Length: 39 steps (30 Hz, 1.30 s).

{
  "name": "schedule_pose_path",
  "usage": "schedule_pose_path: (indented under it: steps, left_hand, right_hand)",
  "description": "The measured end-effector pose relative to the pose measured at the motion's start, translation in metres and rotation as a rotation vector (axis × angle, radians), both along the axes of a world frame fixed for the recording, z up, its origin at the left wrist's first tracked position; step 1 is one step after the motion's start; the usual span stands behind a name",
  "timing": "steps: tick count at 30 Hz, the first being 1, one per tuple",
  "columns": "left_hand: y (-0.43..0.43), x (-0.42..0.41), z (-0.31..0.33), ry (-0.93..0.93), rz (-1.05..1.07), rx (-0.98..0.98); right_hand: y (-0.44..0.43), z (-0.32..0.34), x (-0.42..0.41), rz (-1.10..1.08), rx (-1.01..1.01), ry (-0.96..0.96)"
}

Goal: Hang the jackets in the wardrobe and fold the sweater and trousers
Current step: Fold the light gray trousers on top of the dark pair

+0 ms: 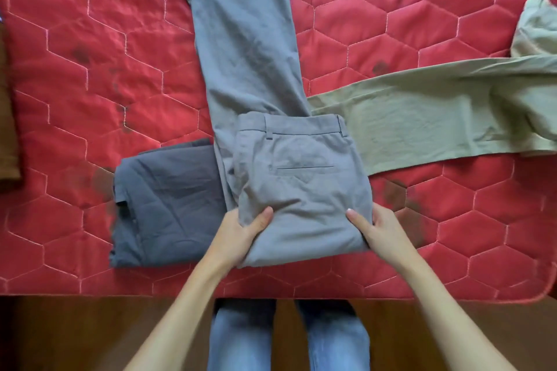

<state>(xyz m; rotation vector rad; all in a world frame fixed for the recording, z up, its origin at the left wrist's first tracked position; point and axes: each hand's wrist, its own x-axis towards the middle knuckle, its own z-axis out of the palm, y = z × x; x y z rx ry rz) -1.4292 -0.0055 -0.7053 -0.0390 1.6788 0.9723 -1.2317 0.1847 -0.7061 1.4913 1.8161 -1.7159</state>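
The red quilt (pixel 90 69) carried the grey trousers (pixel 247 54) lengthwise, with the legs reaching its far edge and the waist doubled over beside its near edge. The left hand (pixel 241 235) and right hand (pixel 382 229) each pinched that fold, thumbs on top. Folding onward would likely go best with both sides kept level.

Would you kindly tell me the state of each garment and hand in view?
grey trousers: partly folded, waist end laid over the outstretched legs.
dark grey garment: folded, flat beside them.
olive trousers: unfolded, spread out flat.
left hand: grips the grey trousers' fold.
right hand: grips the same fold.
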Motion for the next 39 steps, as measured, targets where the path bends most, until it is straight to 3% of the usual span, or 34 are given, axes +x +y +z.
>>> schedule_pose_path:
  steps: [4, 9, 15, 19, 21, 24, 28, 34, 39]
  left_hand:
    - [-0.007, 0.034, 0.008, -0.084, -0.045, -0.042]
    - [-0.043, 0.043, 0.002, 0.053, 0.238, -0.179]
    - [-0.033, 0.024, 0.007, -0.299, 0.385, 0.082]
    - [-0.003, 0.002, 0.012, -0.172, 0.255, 0.103]
    - [-0.003, -0.003, 0.015, -0.118, 0.331, 0.12]
    - [-0.004, -0.008, 0.011, 0.019, 0.447, 0.077]
    - [-0.009, -0.004, -0.014, 0.432, 0.159, -0.279]
    - [-0.037, 0.027, -0.014, 0.3, 0.018, -0.539]
    - [-0.049, 0.026, -0.01, 0.327, -0.207, -0.571]
  right_hand:
    - [-0.005, 0.02, 0.034, -0.132, 0.084, -0.012]
    - [-0.006, 0.016, 0.015, -0.177, -0.01, 0.076]
    - [0.013, -0.011, -0.034, -0.241, -0.151, 0.074]
    - [0.022, -0.015, -0.047, -0.232, -0.225, 0.141]
    - [0.029, -0.009, -0.056, -0.271, -0.259, 0.216]
    - [0.043, -0.012, -0.076, -0.257, -0.082, 0.232]
    - [0.04, -0.039, -0.083, -0.089, 0.073, -0.022]
    - [0.009, -0.04, -0.038, -0.072, -0.077, -0.215]
    - [-0.001, -0.026, -0.018, -0.016, -0.303, -0.266]
